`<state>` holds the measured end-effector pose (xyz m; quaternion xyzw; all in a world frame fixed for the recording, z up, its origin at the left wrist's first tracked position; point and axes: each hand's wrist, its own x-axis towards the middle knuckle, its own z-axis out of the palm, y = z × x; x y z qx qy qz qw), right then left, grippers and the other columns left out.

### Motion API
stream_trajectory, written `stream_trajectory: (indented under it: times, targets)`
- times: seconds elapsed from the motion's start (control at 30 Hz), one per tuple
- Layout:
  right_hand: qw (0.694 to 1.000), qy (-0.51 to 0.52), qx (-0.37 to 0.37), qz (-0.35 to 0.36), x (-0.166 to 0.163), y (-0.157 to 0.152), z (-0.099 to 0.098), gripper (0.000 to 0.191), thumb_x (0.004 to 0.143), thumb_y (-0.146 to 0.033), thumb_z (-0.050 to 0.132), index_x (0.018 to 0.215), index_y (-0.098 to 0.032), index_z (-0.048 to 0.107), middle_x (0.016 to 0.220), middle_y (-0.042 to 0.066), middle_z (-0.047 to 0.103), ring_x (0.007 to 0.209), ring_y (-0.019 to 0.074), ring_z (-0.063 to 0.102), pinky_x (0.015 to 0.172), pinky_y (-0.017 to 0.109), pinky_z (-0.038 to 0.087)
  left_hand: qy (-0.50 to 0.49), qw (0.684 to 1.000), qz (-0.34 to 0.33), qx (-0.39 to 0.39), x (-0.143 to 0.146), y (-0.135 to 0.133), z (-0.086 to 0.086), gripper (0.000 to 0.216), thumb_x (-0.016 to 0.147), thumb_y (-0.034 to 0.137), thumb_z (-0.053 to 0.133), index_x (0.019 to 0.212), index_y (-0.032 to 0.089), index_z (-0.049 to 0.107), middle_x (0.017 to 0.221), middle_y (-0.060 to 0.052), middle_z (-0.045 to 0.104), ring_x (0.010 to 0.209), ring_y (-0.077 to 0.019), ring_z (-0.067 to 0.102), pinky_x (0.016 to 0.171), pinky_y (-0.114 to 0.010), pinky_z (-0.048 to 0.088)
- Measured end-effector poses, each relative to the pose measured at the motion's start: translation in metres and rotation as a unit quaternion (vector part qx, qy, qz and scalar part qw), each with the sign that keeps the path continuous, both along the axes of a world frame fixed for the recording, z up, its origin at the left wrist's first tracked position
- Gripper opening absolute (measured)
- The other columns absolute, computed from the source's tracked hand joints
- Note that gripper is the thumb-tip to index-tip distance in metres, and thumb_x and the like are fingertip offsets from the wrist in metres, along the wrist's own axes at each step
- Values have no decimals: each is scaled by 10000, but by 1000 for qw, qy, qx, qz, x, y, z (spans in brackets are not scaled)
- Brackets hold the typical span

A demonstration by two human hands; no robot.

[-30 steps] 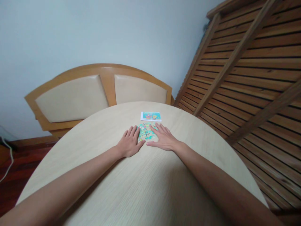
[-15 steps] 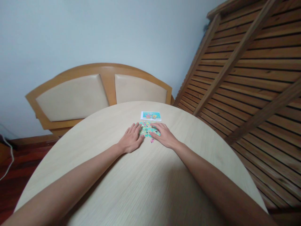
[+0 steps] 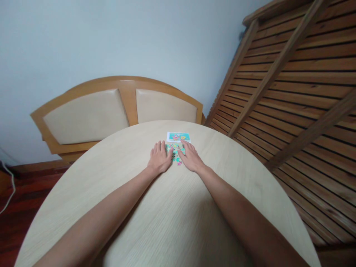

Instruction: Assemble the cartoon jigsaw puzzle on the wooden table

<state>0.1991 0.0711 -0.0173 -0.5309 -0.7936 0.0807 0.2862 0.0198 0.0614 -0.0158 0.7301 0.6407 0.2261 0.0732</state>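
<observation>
Small jigsaw puzzle pieces, mostly turquoise with some pink and yellow, lie bunched on the round table. Flat against the left side of the bunch rests my left hand, its fingers stretched away from me and its thumb at the pieces. My right hand is laid along the right side, fingers also extended, partly covering some pieces. A pink piece sits at the near end between my wrists. Just beyond the bunch lies a picture card with cartoon figures on turquoise; my right fingertips reach its near edge.
Behind the table stands a wooden headboard with cream padded panels against a pale wall. A slatted wooden frame leans at the right. On the left, a white cable hangs over the dark red floor.
Both hands have moved slightly forward and closer together, with the pieces now in a narrower bunch between them. My left hand has shifted right. The card stays in place.
</observation>
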Motion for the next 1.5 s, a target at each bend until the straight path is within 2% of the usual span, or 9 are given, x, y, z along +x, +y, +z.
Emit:
stream_trajectory:
  times: [0.1, 0.3, 0.6, 0.7, 0.83, 0.93, 1.03, 1.2, 1.5]
  targets:
    - [999, 30, -15, -16, 18, -5, 0, 598, 1005, -419, 301, 1508, -99, 354, 1548, 163, 424, 1446, 210, 369, 1213, 372, 274, -6, 999, -38, 10, -25, -6, 0, 660, 1037, 455, 221, 1531, 22, 277, 1603, -216, 321, 1509, -260, 282, 1229, -405, 257]
    - [970, -160, -166, -71, 53, -44, 6, 1059, 850, -777, 439, 1591, -63, 193, 1670, 188, 132, 1549, 350, 99, 1252, 534, 92, 116, 991, -56, -18, -77, -36, -4, 792, 959, 602, 352, 1536, 62, 312, 1626, -205, 272, 1524, -361, 202, 1218, -547, 222]
    - [957, -161, -206, -129, 4, -44, 12, 1207, 818, -897, 245, 1593, 10, 65, 1671, 186, -5, 1553, 356, 3, 1249, 551, 59, 141, 987, -14, -71, -30, -28, 3, 874, 954, 658, 324, 1568, 44, 231, 1642, -218, 200, 1526, -395, 165, 1202, -590, 194]
    - [963, -155, -185, -119, 6, -39, 11, 1167, 837, -874, 273, 1597, -10, 81, 1672, 188, 24, 1552, 358, 40, 1243, 567, 75, 140, 989, -5, -50, -25, -28, 0, 884, 943, 673, 342, 1557, 43, 255, 1627, -235, 240, 1506, -436, 202, 1181, -622, 217]
    - [976, -164, -139, -34, 37, -33, 9, 999, 935, -719, 338, 1595, -7, 103, 1671, 185, 74, 1553, 290, 121, 1253, 457, 169, 119, 992, -33, 2, -37, -30, -5, 865, 947, 621, 379, 1518, -20, 281, 1580, -271, 332, 1488, -405, 281, 1204, -513, 276]
    - [979, -164, -104, -60, 63, -28, 6, 716, 1016, -518, 277, 1554, -48, 321, 1633, 156, 288, 1522, 267, 255, 1247, 431, 209, 106, 990, -79, 39, -51, -29, -5, 760, 936, 560, 431, 1468, 23, 355, 1503, -260, 456, 1422, -356, 423, 1187, -465, 340]
    - [979, -172, -85, -66, 75, -24, 3, 633, 1004, -427, 338, 1518, -64, 405, 1604, 139, 364, 1502, 269, 304, 1239, 420, 238, 101, 990, -91, 45, -60, -26, -3, 710, 919, 546, 467, 1420, 46, 412, 1445, -248, 520, 1349, -340, 508, 1155, -453, 387]
    - [981, -158, -83, -76, 71, -25, 2, 607, 991, -408, 380, 1506, -92, 435, 1602, 124, 373, 1496, 273, 317, 1231, 443, 259, 125, 992, -22, 29, -59, -28, -1, 642, 935, 519, 413, 1360, 45, 493, 1507, -237, 458, 1429, -353, 397, 1180, -490, 324]
    - [983, -150, -82, -68, 72, -25, 0, 594, 992, -413, 373, 1503, -121, 448, 1599, 116, 380, 1500, 279, 305, 1226, 453, 256, 134, 990, -39, 18, -61, -28, -6, 653, 966, 516, 356, 1417, 55, 458, 1547, -231, 410, 1460, -373, 344, 1178, -516, 294]
